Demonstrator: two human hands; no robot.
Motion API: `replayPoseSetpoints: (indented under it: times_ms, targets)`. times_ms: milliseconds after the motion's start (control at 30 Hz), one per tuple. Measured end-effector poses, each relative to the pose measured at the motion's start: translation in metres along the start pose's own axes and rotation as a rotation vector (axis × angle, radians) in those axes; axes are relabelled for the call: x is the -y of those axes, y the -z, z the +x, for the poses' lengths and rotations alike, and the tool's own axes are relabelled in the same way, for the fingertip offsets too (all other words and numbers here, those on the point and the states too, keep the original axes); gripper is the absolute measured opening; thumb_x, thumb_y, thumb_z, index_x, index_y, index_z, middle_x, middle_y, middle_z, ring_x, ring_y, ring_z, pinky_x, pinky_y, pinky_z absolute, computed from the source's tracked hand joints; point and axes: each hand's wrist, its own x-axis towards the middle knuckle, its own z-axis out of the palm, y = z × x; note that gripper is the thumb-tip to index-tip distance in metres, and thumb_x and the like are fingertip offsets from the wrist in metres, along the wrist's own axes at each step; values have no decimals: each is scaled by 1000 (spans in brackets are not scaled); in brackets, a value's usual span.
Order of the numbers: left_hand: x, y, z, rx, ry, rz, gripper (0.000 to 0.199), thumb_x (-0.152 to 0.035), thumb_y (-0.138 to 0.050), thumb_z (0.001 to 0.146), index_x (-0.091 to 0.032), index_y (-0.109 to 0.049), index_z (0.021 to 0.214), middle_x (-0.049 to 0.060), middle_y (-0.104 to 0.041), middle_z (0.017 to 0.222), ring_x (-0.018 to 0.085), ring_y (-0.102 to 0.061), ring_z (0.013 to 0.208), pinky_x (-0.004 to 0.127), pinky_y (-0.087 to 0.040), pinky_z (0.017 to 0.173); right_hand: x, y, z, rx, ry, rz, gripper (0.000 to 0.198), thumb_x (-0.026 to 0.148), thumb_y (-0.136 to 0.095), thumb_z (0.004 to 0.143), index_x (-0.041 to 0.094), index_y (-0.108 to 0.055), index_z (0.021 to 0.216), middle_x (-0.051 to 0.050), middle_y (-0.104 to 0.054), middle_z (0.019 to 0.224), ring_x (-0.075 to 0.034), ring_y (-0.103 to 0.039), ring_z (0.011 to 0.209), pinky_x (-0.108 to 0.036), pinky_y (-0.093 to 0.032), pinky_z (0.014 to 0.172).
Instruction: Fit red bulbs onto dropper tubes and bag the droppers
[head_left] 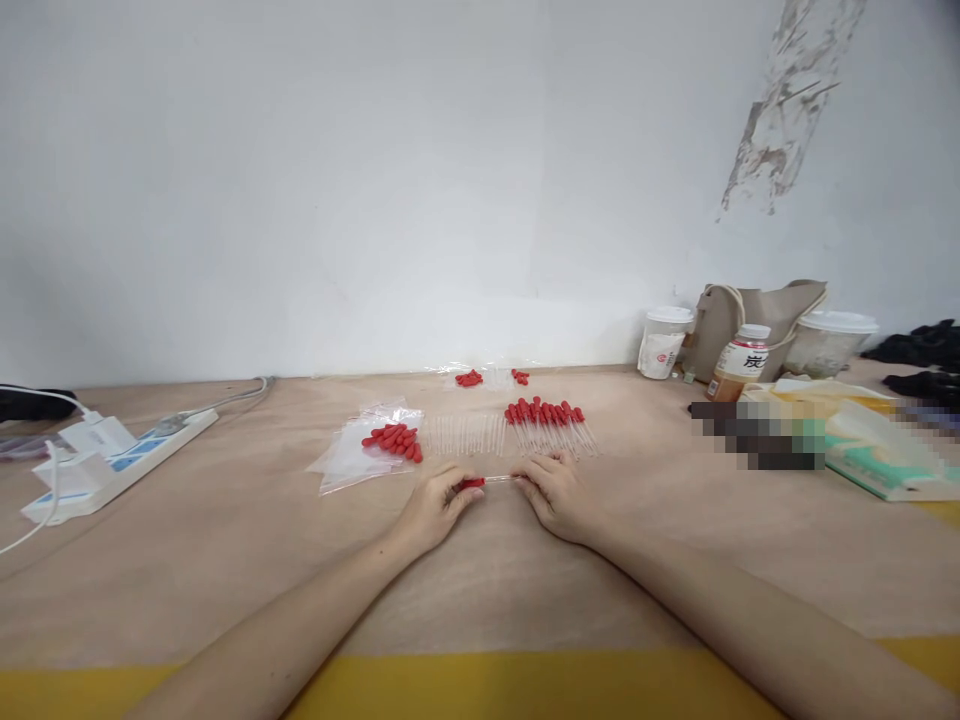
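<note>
Between the fingers of my left hand [436, 505] is a red rubber dropper bulb [472, 483], its open end facing right. My right hand [556, 497] pinches a thin clear dropper tube [499, 479], which lies level and meets the bulb's mouth. How far the tube sits inside the bulb I cannot tell. Just beyond my hands lies a row of bare clear tubes [465, 435]. To its right are several droppers with red bulbs [544, 412] fitted on their tubes. Loose red bulbs [394, 440] are heaped on clear plastic bags [349, 450] at the left.
Near the wall lie bags with more red bulbs [469, 379]. A white power strip [127, 465] with chargers and cables is at the left. At the right stand a lidded cup [664, 345], a bottle [741, 362], a grey bag [765, 310] and a green-white packet [892, 455].
</note>
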Motion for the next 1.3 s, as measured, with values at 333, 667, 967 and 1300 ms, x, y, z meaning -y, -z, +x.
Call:
replayPoseSetpoints:
  times_ms: [333, 667, 967, 1300]
  targets:
    - [-7, 3, -3, 118, 13, -62, 16, -27, -43, 86, -18, -57, 88, 1, -61, 83, 14, -56, 78, 24, -43, 72, -6, -4, -1, -6, 72, 56, 21, 20, -40, 86, 21, -60, 92, -2, -61, 81, -12, -53, 75, -31, -29, 76]
    - [-6, 4, -4, 106, 13, 16, 21, -30, -45, 86, -18, -61, 82, 1, -61, 74, 13, -56, 69, 21, -42, 65, -5, -2, 4, 1, 100, -58, 23, 14, -44, 81, 24, -63, 89, 1, -63, 78, -10, -51, 66, -32, -21, 75]
    - [-6, 2, -6, 128, -47, 97, 19, -30, -46, 85, -16, -59, 82, 1, -58, 73, 12, -53, 66, 21, -41, 61, 8, -3, -1, -5, 122, -119, 22, 10, -44, 78, 20, -63, 78, 1, -58, 65, -8, -41, 57, -31, -19, 70]
    - [-4, -1, -4, 105, -24, 93, 21, -33, -48, 84, -16, -58, 78, 1, -58, 69, 12, -52, 63, 21, -41, 57, 13, -4, 4, 21, 74, -92, 20, 16, -44, 81, 19, -62, 75, 1, -58, 67, -9, -42, 59, -30, -20, 71]
